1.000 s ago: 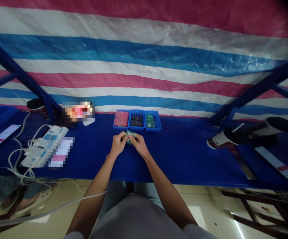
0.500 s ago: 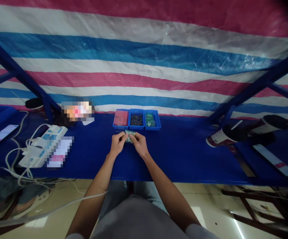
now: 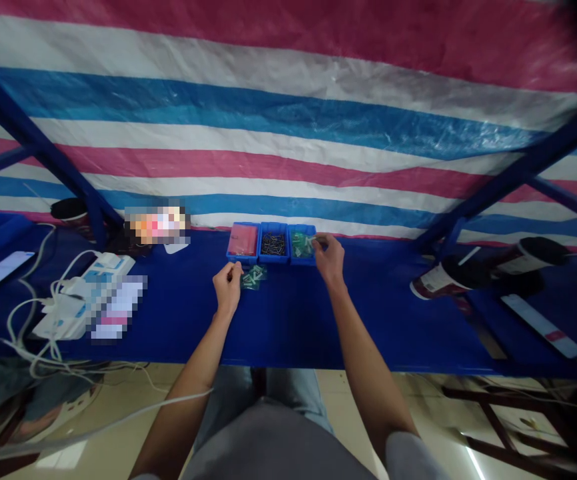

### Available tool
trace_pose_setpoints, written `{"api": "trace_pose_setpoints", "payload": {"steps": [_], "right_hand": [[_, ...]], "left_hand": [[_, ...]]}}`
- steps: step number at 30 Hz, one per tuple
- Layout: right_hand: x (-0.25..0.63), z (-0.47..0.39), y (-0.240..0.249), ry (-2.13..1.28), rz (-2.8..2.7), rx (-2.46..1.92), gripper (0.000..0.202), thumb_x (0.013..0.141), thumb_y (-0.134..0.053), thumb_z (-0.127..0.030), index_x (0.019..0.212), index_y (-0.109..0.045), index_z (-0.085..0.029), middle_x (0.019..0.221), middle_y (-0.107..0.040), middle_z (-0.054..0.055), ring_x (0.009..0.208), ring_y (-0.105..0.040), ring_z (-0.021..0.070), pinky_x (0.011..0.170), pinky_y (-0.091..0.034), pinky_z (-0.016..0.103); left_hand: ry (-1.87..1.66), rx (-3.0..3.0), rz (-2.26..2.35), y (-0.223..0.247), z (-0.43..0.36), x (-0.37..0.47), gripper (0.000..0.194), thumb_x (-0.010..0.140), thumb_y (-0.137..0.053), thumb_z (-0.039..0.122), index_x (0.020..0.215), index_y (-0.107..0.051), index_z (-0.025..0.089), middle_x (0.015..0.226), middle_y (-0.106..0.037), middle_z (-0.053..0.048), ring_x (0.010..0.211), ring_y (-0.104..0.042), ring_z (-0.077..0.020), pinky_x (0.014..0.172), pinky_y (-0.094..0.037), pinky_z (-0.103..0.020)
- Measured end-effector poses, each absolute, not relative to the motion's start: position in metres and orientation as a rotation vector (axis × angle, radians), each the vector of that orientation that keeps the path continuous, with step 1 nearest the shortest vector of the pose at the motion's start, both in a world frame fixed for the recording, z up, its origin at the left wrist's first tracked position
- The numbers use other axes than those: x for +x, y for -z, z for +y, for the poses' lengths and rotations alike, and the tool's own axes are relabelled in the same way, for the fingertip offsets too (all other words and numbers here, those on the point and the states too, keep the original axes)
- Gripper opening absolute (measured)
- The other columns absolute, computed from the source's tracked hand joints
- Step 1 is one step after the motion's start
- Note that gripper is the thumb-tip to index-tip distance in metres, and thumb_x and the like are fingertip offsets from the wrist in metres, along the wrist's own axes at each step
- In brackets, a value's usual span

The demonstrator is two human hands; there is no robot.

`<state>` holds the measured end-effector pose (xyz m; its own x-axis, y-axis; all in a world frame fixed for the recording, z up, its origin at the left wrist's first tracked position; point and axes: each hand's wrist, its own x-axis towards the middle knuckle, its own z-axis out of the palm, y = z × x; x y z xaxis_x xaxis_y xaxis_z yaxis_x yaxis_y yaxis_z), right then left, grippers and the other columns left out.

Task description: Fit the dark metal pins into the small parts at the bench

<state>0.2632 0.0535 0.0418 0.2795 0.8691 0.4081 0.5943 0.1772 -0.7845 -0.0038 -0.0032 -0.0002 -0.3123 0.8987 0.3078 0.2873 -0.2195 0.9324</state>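
Now that the left hand (image 3: 227,288) and the right hand (image 3: 330,259) have parted, head view: one pair of bare hands at a blue worktop (image 3: 368,307), formerly joined over a green packet (image 3: 254,277), the two now at separate stations.
Green packet: one, small, see-through, with pale pieces showing; flat on the worktop, in front of the bins, no longer covered by both hands.
Left hand: just beside the green packet at its left edge; fingers drawn together; cannot tell whether they pinch a corner of it.
Right hand: moved outward and forward to the right-hand bin (image 3: 301,262); fingertips near together over its right side, a pale bit showing beside them; cannot tell whether it is gripped.
Right-hand bin: blue, open-topped, holding more green packets of similar look.
Middle bin (image 3: 274,259): blue, filled with dark screw-like pieces; apart from both hands.
Left-hand bin (image 3: 241,259): blue, stacked with pink packets; near the left hand, behind it.
Handling: judged to have passed from two-handed work on one green packet to one-handed work at the bin, with the left hand keeping by the packet.
Left of the worktop: white power strip (image 3: 86,297) with plugs and cables.
Right of the worktop: dark cup (image 3: 438,279), tilted in appearance, white at the base; well apart from the packet.
Backdrop: striped sheet (image 3: 268,160), red, white and blue.
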Motion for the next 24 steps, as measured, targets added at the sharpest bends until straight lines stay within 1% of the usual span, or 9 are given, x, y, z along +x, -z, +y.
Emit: {"api": "trace_pose_setpoints", "payload": {"steps": [3, 7, 10, 12, 13, 15, 17, 19, 24], "right_hand": [[0.272, 0.074, -0.040, -0.229, -1.544, -1.699, 0.022, 0.079, -0.055, -0.020, 0.099, -0.064, -0.019, 0.086, -0.072, 0.004, 0.077, -0.063, 0.0191, 0.080, -0.040, 0.033], [0.269, 0.084, -0.041, -0.175, -1.731, -1.898, 0.015, 0.079, -0.057, -0.016, 0.091, -0.065, -0.018, 0.079, -0.071, 0.003, 0.078, -0.060, 0.0202, 0.085, -0.033, 0.038], [0.263, 0.079, -0.048, -0.045, -1.883, -1.901, 0.011, 0.083, -0.057, -0.019, 0.089, -0.066, -0.017, 0.089, -0.071, 0.009, 0.091, -0.056, 0.0243, 0.087, -0.029, 0.040], [0.254, 0.067, -0.056, 0.120, -1.892, -1.842, 0.015, 0.089, -0.054, -0.022, 0.096, -0.067, -0.016, 0.100, -0.070, 0.013, 0.102, -0.052, 0.0277, 0.088, -0.028, 0.041], [0.247, 0.058, -0.059, 0.151, -1.859, -1.824, 0.017, 0.092, -0.053, -0.025, 0.097, -0.067, -0.017, 0.101, -0.070, 0.013, 0.105, -0.052, 0.0281, 0.088, -0.029, 0.040], [0.228, 0.037, -0.062, 0.081, -1.878, -1.794, 0.024, 0.098, -0.047, -0.032, 0.092, -0.066, -0.019, 0.097, -0.070, 0.011, 0.100, -0.056, 0.0260, 0.087, -0.031, 0.037], [0.205, 0.017, -0.059, -0.157, -1.983, -1.824, 0.037, 0.101, -0.042, -0.042, 0.085, -0.066, -0.020, 0.085, -0.070, 0.009, 0.085, -0.061, 0.0224, 0.078, -0.035, 0.032], [0.185, 0.004, -0.050, -0.391, -2.047, -1.915, 0.043, 0.098, -0.046, -0.054, 0.082, -0.067, -0.020, 0.079, -0.069, 0.009, 0.078, -0.063, 0.0226, 0.071, -0.037, 0.030], [0.153, 0.007, -0.020, -0.594, -1.953, -2.001, 0.048, 0.093, -0.053, -0.061, 0.094, -0.068, -0.015, 0.093, -0.071, 0.016, 0.088, -0.067, 0.0263, 0.070, -0.040, 0.029]], "left_hand": [[-1.647, 1.398, 1.656, 0.002, -0.002, -0.005, 0.039, 0.093, -0.054, 0.042, 0.063, -0.055, 0.018, 0.053, -0.038, 0.004, 0.053, -0.035, -0.0115, 0.054, -0.027, -0.025], [-1.597, 1.382, 1.734, 0.005, 0.000, -0.008, 0.032, 0.089, -0.058, 0.043, 0.069, -0.060, 0.018, 0.054, -0.042, 0.005, 0.053, -0.038, -0.0118, 0.056, -0.030, -0.024], [-1.401, 1.437, 1.828, 0.006, 0.002, -0.007, 0.026, 0.084, -0.064, 0.044, 0.077, -0.067, 0.020, 0.056, -0.051, 0.004, 0.055, -0.048, -0.0125, 0.056, -0.030, -0.023], [-1.251, 1.474, 1.899, 0.005, 0.001, -0.007, 0.024, 0.083, -0.065, 0.046, 0.082, -0.070, 0.023, 0.060, -0.058, 0.004, 0.060, -0.054, -0.0130, 0.057, -0.031, -0.023], [-1.190, 1.487, 1.926, 0.004, 0.000, -0.007, 0.023, 0.083, -0.065, 0.046, 0.085, -0.071, 0.024, 0.062, -0.060, 0.004, 0.062, -0.057, -0.0131, 0.058, -0.032, -0.022], [-1.096, 1.510, 1.956, 0.002, -0.001, -0.006, 0.022, 0.083, -0.065, 0.046, 0.088, -0.072, 0.026, 0.065, -0.063, 0.004, 0.065, -0.060, -0.0133, 0.060, -0.033, -0.022], [-1.017, 1.543, 1.956, 0.001, -0.001, -0.006, 0.022, 0.083, -0.065, 0.048, 0.088, -0.072, 0.027, 0.066, -0.065, 0.004, 0.067, -0.062, -0.0139, 0.061, -0.034, -0.022], [-0.945, 1.588, 1.943, 0.000, -0.001, -0.006, 0.024, 0.083, -0.065, 0.050, 0.089, -0.072, 0.028, 0.068, -0.068, 0.004, 0.069, -0.063, -0.0150, 0.061, -0.034, -0.023], [-0.783, 1.683, 1.973, -0.002, -0.001, -0.005, 0.025, 0.083, -0.065, 0.052, 0.093, -0.074, 0.031, 0.074, -0.072, 0.002, 0.074, -0.064, -0.0185, 0.060, -0.032, -0.024]]}}
